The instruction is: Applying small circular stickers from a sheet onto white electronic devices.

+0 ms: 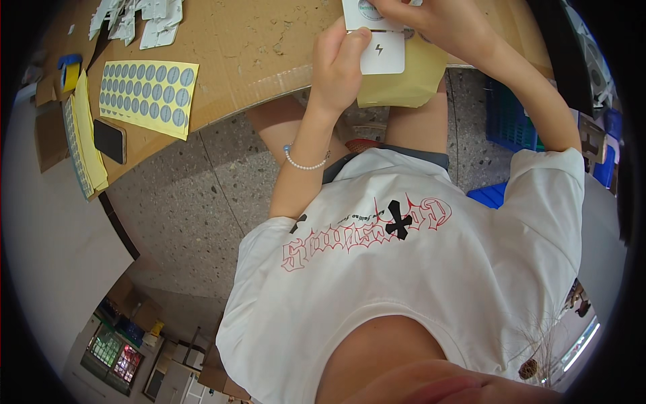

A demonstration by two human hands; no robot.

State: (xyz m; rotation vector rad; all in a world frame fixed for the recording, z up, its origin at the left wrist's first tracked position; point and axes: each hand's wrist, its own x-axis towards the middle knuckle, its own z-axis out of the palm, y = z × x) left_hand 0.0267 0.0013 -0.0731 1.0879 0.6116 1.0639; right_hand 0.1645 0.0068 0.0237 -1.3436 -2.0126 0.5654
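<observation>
At the top edge, my left hand (340,64) is closed on a white folding pad (390,62) made of two square panels, its thumb lying on the join. The nearer panel bears a dark lightning mark. The farther panel has a round grey label (368,9) and is cut off by the frame's edge. My right hand (444,23) reaches over that panel, fingers bent against it beside the label; some fingertips are out of frame. A yellow backing sheet (404,91) lies under the pad and hangs past the table edge.
On the brown table (256,60) lie a sheet of round grey stickers (148,91), a dark phone (110,140), more yellow sheets (87,135) and a blue-and-yellow tape roll (70,73). White parts (145,23) are piled at the far left. A blue crate (508,121) stands at right.
</observation>
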